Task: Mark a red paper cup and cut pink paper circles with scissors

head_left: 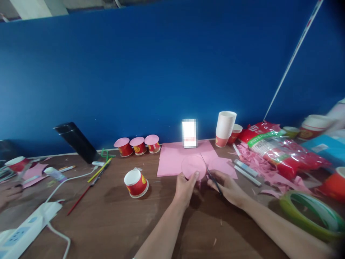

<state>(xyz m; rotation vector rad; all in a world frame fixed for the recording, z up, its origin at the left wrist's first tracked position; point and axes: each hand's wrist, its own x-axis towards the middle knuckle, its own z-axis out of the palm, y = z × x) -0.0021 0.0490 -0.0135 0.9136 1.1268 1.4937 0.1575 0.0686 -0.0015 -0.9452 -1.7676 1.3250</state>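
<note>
Between the thumb and fingers of my left hand (pixel 186 187) is a round pink paper disc (pixel 192 166). My right hand (pixel 225 185) grips a pair of scissors (pixel 214 180) with dark handles, its blades pointing up and left along the disc's right edge. Beneath and behind lies a stack of pink paper sheets (pixel 169 160), with a smaller pink piece (pixel 223 166) on its right side. To the left of my left hand stands a short red and white paper cup (pixel 135 183).
Three red cups topped with pink discs (pixel 138 144) line the wall. Stacked white cups (pixel 225 126), a red plastic bag (pixel 280 147), pink scraps (pixel 258 165) and green tape (pixel 309 214) are right. Left are a black bottle (pixel 78 142), a power strip (pixel 29 230) and another person's hand (pixel 9 190).
</note>
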